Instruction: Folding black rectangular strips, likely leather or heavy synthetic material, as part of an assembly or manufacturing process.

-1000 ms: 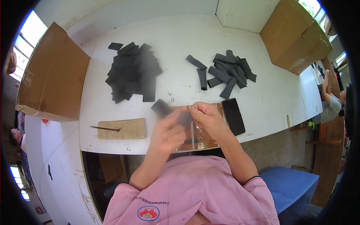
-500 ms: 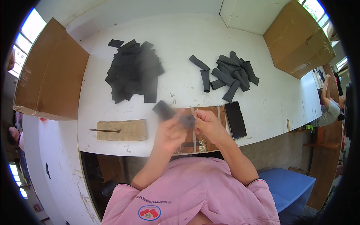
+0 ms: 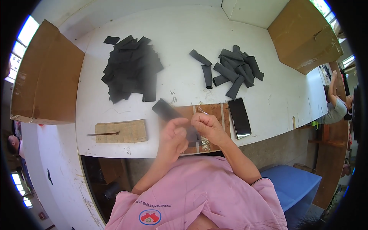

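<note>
My left hand (image 3: 174, 138) is curled around a black fabric tube (image 3: 164, 109), whose far end sticks out up and to the left. The tube's near end shows blurred between my two hands. Just to the right, my right hand (image 3: 209, 126) has thumb and fingers pinched together; whatever is between them is too small to make out. Both hands are over a brown cardboard sheet (image 3: 226, 126) with pale tape strips at the table's front edge. A heap of flat black fabric pieces (image 3: 130, 71) lies far left, and a smaller pile of black tubes (image 3: 230, 71) lies far right.
A black phone (image 3: 239, 119) lies right of the cardboard sheet. On the left, a thin rusty metal spike (image 3: 103, 133) rests on a tan cardboard strip (image 3: 134, 132). Large cartons (image 3: 50, 76) (image 3: 306, 38) flank the white table (image 3: 176, 34). A blue stool (image 3: 291, 184) is lower right; other people are at the sides.
My right hand has come away from the tube's near end, which it was touching. That end has dropped lower between the hands. The whole view has shifted slightly.
</note>
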Tool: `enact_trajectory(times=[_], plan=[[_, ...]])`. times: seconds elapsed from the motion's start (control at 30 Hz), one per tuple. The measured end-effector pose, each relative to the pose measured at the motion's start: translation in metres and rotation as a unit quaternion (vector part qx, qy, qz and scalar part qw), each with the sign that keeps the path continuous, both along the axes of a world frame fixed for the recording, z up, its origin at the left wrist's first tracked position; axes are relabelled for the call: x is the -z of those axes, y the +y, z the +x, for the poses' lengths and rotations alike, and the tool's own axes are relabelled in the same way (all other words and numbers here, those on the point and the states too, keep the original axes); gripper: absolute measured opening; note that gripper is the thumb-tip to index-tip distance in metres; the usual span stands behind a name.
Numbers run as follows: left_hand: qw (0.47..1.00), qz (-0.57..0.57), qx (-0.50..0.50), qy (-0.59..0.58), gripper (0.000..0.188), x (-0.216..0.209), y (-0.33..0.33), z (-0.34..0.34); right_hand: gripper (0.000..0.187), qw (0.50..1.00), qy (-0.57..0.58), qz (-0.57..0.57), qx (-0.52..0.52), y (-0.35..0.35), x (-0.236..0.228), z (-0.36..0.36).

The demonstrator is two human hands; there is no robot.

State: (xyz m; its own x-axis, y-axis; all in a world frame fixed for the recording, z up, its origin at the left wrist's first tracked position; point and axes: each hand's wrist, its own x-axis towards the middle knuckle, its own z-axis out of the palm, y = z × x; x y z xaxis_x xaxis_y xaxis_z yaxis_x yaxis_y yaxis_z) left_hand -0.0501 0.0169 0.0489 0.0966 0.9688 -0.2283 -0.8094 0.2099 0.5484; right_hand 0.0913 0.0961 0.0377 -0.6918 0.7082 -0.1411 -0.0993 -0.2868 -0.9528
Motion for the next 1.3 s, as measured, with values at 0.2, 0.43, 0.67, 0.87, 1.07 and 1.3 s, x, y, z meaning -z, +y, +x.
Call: enact_trajectory(times=[0.2,0.43,0.67,0.87,1.07,1.3], plan=[[0.762,0.256,-0.132,0.58,0.029,-0.024,0.016,-0.008,0.017,0.997,-0.047,0.047,0.041,-0.001,-0.004,0.008],[0.838,0.276,-0.179,0.436,0.012,-0.027,0.014,0.001,0.023,0.897,-0.096,0.409,0.134,-0.015,-0.055,0.01],[0.845,0.253,-0.184,0.433,0.011,-0.001,0.002,-0.014,0.021,0.745,-0.279,0.602,0.068,-0.014,-0.046,0.006],[0.96,0.134,-0.075,0.235,0.014,-0.03,0.013,0.009,0.019,0.779,-0.244,0.565,0.12,-0.017,-0.019,0.005],[0.91,0.238,0.016,0.339,0.019,-0.036,0.027,0.0,0.01,0.782,-0.189,0.582,0.123,-0.019,-0.029,0.008],[0.888,0.19,0.004,0.419,0.015,-0.029,0.034,0.004,0.012,0.808,-0.191,0.543,0.122,-0.016,-0.016,0.007]])
